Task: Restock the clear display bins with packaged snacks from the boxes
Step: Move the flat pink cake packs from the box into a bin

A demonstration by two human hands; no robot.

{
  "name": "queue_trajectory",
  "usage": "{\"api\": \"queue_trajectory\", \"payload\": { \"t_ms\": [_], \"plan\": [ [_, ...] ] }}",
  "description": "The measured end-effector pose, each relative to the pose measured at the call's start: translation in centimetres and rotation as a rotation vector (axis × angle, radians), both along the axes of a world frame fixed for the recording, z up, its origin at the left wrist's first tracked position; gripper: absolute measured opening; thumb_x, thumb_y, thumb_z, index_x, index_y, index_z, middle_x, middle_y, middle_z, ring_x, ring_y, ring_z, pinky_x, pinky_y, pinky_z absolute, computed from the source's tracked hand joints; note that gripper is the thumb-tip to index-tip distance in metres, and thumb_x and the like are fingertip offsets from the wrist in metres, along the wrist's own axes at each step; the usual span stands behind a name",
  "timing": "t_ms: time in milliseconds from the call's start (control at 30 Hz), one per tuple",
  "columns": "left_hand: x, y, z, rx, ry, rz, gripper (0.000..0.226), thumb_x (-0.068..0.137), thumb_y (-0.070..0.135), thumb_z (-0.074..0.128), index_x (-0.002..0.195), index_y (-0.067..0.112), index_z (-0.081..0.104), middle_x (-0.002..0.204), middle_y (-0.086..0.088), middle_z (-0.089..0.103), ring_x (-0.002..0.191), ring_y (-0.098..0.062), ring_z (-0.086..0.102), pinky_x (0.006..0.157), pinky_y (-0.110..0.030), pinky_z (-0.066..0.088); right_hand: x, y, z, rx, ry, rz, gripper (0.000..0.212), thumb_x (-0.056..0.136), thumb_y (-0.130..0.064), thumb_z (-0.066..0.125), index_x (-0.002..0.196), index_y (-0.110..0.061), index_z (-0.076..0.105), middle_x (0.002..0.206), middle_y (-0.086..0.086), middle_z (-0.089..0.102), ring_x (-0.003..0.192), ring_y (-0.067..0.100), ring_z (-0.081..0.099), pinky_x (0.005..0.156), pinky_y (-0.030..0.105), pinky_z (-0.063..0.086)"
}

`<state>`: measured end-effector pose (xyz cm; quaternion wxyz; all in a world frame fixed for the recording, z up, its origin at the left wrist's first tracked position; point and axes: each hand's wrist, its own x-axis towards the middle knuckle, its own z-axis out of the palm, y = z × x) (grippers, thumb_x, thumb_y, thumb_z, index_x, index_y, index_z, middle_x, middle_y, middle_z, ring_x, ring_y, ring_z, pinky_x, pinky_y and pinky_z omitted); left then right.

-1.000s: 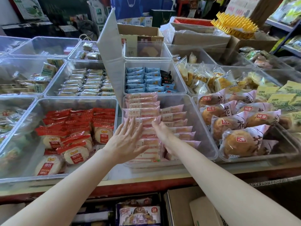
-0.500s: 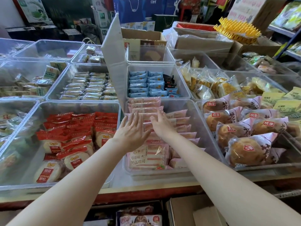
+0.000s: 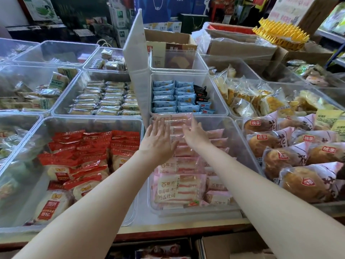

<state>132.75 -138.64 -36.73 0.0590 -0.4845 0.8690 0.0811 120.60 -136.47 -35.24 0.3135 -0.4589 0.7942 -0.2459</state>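
sandwich packets (image 3: 177, 191) in centre bin (image 3: 240, 146) | cake bin (image 3: 93, 124) left | bread bin (image 3: 240, 121) right | wafer bin (image 3: 218, 94) behind

Both hands lie flat, fingers straight, on a row of pink packets (image 3: 175, 128) in a clear bin (image 3: 242, 146): left hand (image 3: 157, 142), right hand (image 3: 195, 135). Red-wrapped cakes (image 3: 84, 156) fill the bin to the left, bagged buns (image 3: 291, 157) the bin to the right.

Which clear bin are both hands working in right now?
The front-centre bin of pink sandwich packs: left hand and right hand lie flat on its rear packs, between the red-pack and bun bins.
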Motion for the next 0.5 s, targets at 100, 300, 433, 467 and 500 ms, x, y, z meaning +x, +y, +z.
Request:
{"api": "queue_trajectory", "payload": {
  "t_ms": [100, 300, 433, 467, 500],
  "plan": [
    [0.3, 0.1, -0.9, 0.013, -0.033, 0.002, 0.067, 0.096, 0.052, 0.013, 0.149, 0.014, -0.003, 0.154, -0.021, -0.009, 0.143, -0.036, -0.011, 0.117, -0.045, -0.003, 0.8, -0.6, -0.9, 0.001, 0.078, 0.090, 0.051, 0.103, -0.033, 0.027, 0.151, -0.021, 0.015, 0.159, 0.008, 0.009, 0.143, 0.031, 0.017, 0.115, 0.044, 0.018],
    [0.4, -0.2, 0.3, 0.007, -0.079, -0.012, 0.062, 0.094, 0.058, 0.009, 0.149, 0.030, 0.003, 0.155, -0.021, -0.003, 0.140, -0.045, 0.010, 0.112, -0.054, -0.009, -0.1, -0.8, -1.5, -0.067, 0.116, 0.082, 0.051, 0.103, -0.028, 0.028, 0.151, -0.016, 0.016, 0.157, 0.008, 0.019, 0.140, 0.031, 0.027, 0.112, 0.040, 0.025],
    [-0.9, -1.0, 1.0, -0.236, -0.040, 0.053, 0.057, 0.098, 0.045, 0.013, 0.142, 0.012, 0.027, 0.146, -0.022, 0.033, 0.127, -0.034, 0.043, 0.108, -0.044, 0.022, -1.1, -3.1, -1.2, -0.035, 0.044, -0.018, 0.052, 0.101, -0.034, 0.032, 0.147, -0.012, 0.021, 0.154, 0.013, 0.020, 0.137, 0.033, 0.031, 0.109, 0.044, 0.028],
    [-1.1, -1.1, 1.0, -0.303, -0.056, 0.064, 0.056, 0.097, 0.043, 0.015, 0.138, 0.010, 0.034, 0.141, -0.022, 0.040, 0.123, -0.033, 0.047, 0.105, -0.042, 0.025, -1.2, -3.6, -1.1, -0.023, 0.021, -0.021, 0.052, 0.101, -0.034, 0.032, 0.146, -0.010, 0.021, 0.152, 0.013, 0.025, 0.135, 0.032, 0.033, 0.107, 0.043, 0.029],
    [-1.2, -1.3, 0.8, -0.325, -0.058, 0.064, 0.056, 0.098, 0.043, 0.016, 0.137, 0.008, 0.034, 0.140, -0.022, 0.041, 0.124, -0.033, 0.045, 0.106, -0.042, 0.025, -1.3, -4.0, -1.1, -0.006, -0.006, -0.022, 0.055, 0.101, -0.034, 0.031, 0.149, -0.011, 0.017, 0.153, 0.012, 0.026, 0.137, 0.032, 0.032, 0.108, 0.040, 0.028]
  ]
}}
